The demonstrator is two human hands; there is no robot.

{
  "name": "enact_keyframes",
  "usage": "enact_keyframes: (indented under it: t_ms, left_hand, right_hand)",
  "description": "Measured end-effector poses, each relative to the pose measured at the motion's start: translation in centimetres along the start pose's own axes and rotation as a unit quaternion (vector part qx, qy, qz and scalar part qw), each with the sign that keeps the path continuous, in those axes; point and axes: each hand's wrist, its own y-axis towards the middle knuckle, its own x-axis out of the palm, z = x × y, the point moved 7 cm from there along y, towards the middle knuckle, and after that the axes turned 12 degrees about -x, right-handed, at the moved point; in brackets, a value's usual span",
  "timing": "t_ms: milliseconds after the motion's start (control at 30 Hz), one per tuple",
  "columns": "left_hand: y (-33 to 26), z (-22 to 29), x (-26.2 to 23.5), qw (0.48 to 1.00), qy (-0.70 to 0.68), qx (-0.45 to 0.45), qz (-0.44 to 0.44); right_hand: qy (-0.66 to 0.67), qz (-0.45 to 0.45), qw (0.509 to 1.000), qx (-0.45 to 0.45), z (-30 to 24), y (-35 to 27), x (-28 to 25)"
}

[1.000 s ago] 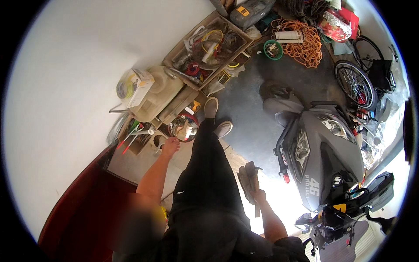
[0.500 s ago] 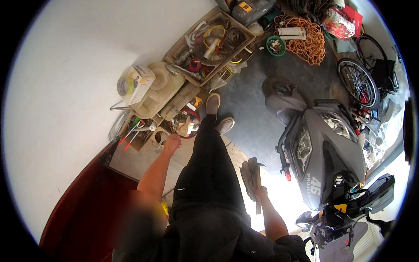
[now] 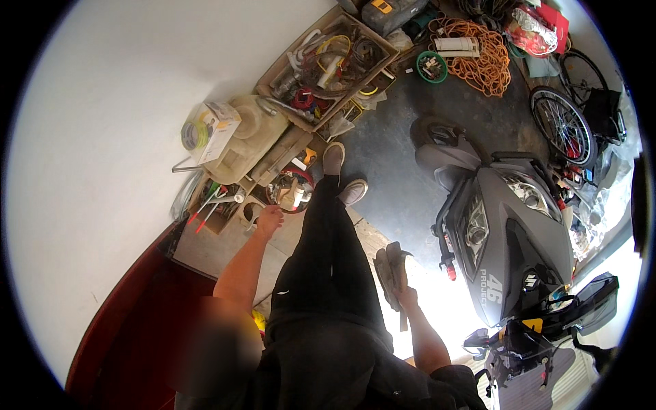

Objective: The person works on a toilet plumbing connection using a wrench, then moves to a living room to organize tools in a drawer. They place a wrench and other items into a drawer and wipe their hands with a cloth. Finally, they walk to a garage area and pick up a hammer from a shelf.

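My left hand (image 3: 270,220) hangs beside a round red-rimmed tub (image 3: 301,205) of mixed items, its fingers loosely bent and nothing visible in them. A grey ring-shaped piece (image 3: 253,210) lies just left of that hand, seemingly below it. On the other side of my legs, my right hand (image 3: 408,298) is closed around a grey-brown bundle that looks like worn work gloves (image 3: 388,272). A narrow strip of the bundle hangs below the fist. Its inner side is hidden.
A grey scooter (image 3: 519,225) stands at right. Along the left wall are a wooden crate of hoses and parts (image 3: 277,68), a plastic jerrycan (image 3: 256,130) and a box of hand tools (image 3: 217,212). Orange rope (image 3: 488,68), a green basket (image 3: 432,67) and a bicycle wheel (image 3: 560,126) lie farther off.
The bundle in my right hand has turned and shifted slightly up and left. My left hand has moved up a little. My feet stay in place.
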Motion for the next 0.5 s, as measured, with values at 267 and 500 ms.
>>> enact_keyframes:
  t_ms: [267,500]
  left_hand:
    - [0.6,1.0,2.0,1.000,0.018,-0.007,-0.004]
    - [3.8,-0.8,1.0,0.982,0.153,0.106,0.009]
  right_hand:
    - [0.065,0.020,0.997,0.034,-1.0,-1.1,-1.2]
    - [0.101,0.014,0.994,0.038,-0.3,-0.8,-0.9]
